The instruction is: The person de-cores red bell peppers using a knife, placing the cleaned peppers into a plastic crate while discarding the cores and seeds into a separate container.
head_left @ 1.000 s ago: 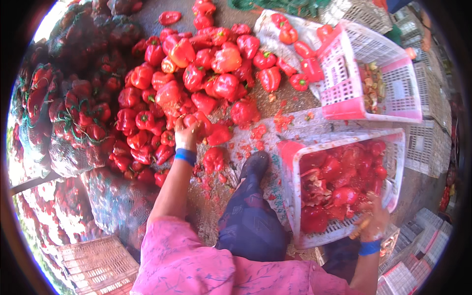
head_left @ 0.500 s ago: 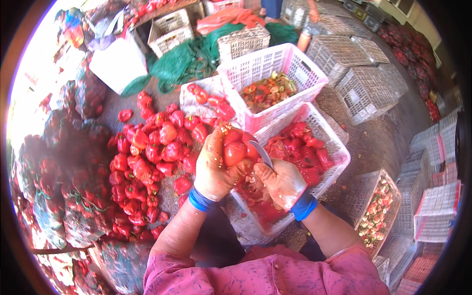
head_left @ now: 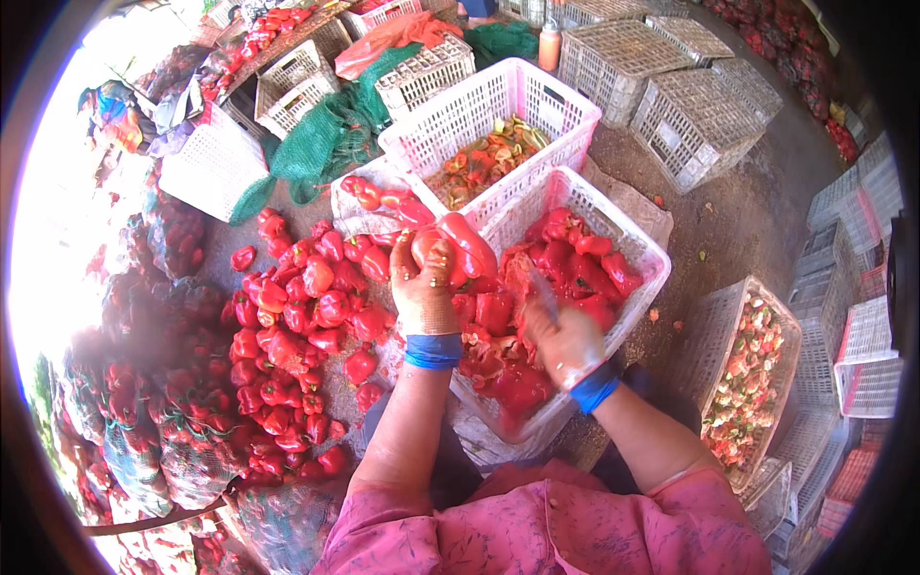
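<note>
I am standing in some sort of vegetable-processing yard or shed: glossy red bell peppers (head_left: 333, 308) are lying heaped on the bare grey-brown floor (head_left: 719, 225), bulging green mesh sacks (head_left: 196, 468) are crowding the left, a white-and-pink slatted plastic crate (head_left: 561, 150) is holding pepper trimmings (head_left: 484, 165), and grimy white plastic crates (head_left: 704, 120) are standing far right.

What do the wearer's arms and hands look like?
The left hand and right hand are gloveless. Each wrist has a plain blue band. Forearms are bare up to short pink sleeves with a dark leafy print. No cables visible.
</note>
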The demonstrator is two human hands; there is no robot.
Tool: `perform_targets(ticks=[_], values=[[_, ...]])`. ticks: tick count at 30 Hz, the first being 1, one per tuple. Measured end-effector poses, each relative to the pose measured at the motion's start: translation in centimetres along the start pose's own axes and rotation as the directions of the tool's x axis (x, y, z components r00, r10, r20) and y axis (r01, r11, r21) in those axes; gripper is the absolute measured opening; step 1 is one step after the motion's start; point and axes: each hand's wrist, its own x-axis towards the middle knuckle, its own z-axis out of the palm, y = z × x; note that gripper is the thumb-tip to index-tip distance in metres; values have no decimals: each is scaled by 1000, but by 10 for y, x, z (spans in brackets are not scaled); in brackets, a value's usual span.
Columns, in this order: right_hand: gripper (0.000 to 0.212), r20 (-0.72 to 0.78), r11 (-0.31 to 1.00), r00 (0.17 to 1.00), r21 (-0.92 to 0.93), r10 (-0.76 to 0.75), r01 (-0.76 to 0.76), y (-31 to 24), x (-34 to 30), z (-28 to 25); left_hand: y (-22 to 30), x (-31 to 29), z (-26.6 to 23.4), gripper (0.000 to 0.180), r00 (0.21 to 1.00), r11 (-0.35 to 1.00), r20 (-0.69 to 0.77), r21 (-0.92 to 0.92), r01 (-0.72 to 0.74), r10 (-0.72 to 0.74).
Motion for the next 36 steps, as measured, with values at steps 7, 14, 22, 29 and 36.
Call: perform_targets(ticks=[7, 14, 22, 29, 36], values=[[56, 45, 893, 999, 449, -10, -12, -18, 42, -20, -22, -28, 19, 49, 841, 863, 380, -172, 474, -386], [37, 5, 971, 1000, 237, 19, -19, -7, 51, -21, -32, -22, 15, 47, 584, 646, 449, -21, 763, -676], [35, 145, 873, 970, 425, 196, -240, -15, 34, -35, -28, -33, 12, 45, 796, 912, 450, 145, 383, -406], [46, 409, 547, 906, 737, 108, -397, 12, 47, -53, -36, -28, 13, 43, 605, 530, 622, -334, 779, -497], [40, -483, 914, 792, -46, -375, 404, 18, 54, -51, -51, -16, 19, 38, 574, 433, 421, -387, 814, -702]])
